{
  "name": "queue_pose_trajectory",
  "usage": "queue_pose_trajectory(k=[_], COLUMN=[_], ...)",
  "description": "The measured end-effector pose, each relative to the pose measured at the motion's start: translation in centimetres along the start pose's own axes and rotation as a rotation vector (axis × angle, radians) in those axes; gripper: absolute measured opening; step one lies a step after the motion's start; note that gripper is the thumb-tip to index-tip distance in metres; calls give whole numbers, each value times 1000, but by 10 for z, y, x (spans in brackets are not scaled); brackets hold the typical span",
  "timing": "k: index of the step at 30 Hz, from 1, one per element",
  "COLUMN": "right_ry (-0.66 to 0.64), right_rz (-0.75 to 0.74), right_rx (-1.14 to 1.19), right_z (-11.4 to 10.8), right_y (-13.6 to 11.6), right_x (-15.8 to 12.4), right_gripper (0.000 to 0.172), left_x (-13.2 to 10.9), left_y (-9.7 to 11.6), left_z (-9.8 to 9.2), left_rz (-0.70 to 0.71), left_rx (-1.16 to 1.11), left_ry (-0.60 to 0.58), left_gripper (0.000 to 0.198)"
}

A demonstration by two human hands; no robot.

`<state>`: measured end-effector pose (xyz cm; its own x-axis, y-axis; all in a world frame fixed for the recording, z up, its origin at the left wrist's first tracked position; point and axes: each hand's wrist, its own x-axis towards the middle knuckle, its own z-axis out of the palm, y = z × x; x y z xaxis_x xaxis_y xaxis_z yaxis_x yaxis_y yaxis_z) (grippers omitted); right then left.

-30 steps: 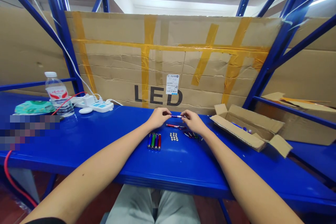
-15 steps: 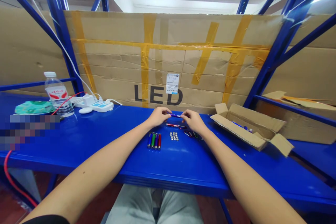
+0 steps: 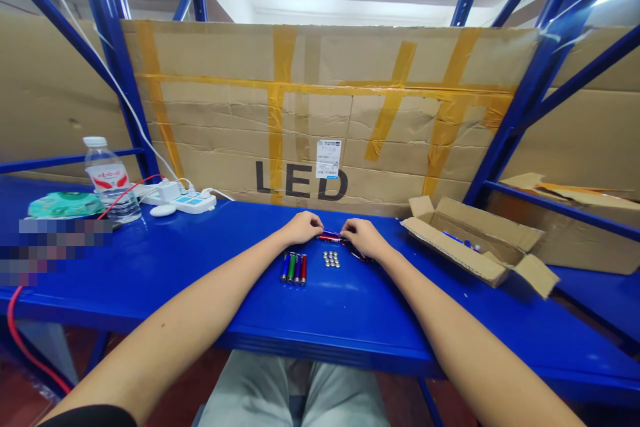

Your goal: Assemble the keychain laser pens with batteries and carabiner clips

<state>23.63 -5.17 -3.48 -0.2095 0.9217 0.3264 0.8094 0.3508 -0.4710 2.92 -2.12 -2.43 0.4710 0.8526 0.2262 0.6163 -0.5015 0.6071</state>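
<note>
My left hand [image 3: 303, 227] pinches the left end of a slim purple penlight [image 3: 331, 233]. My right hand [image 3: 366, 238] has its fingertips at the other end, so the penlight lies level between both hands, low over the table. Just in front of it is a red penlight [image 3: 329, 239], partly covered by the fingers. Several button cells [image 3: 331, 259] sit in neat rows nearer to me. To their left, blue, green, purple and red penlights [image 3: 294, 269] lie side by side. Under my right hand some small dark and red pieces [image 3: 358, 255] show, mostly hidden.
An open cardboard box [image 3: 470, 243] with blue and purple pieces inside stands at the right. Left on the blue table [image 3: 200, 267] are a water bottle [image 3: 111, 180], a green packet [image 3: 65, 204] and a white power strip [image 3: 193, 201]. Large cardboard [image 3: 225, 127] walls the back.
Both hands have come down and slightly toward me with the purple penlight, which is now right by the red one. My right hand covers more of the small pieces.
</note>
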Motion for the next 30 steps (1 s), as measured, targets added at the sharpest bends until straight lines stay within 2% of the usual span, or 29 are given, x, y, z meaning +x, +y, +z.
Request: queue_pose_trajectory(k=[5, 18, 25, 30], right_ry=[-46, -88, -84, -72], right_rz=[27, 20, 36, 48], right_rx=[3, 15, 41, 64], right_z=[-3, -7, -11, -12], right_y=[-3, -4, -3, -3], right_x=[-2, -5, -5, -6], right_gripper=[11, 16, 14, 15], left_x=[3, 1, 2, 2], left_y=[-2, -1, -6, -5], left_z=[1, 0, 1, 0], left_rz=[-9, -6, 5, 13], left_rx=[10, 26, -23, -2], left_ry=[-75, -76, -130, -129], left_gripper=[15, 17, 39, 31])
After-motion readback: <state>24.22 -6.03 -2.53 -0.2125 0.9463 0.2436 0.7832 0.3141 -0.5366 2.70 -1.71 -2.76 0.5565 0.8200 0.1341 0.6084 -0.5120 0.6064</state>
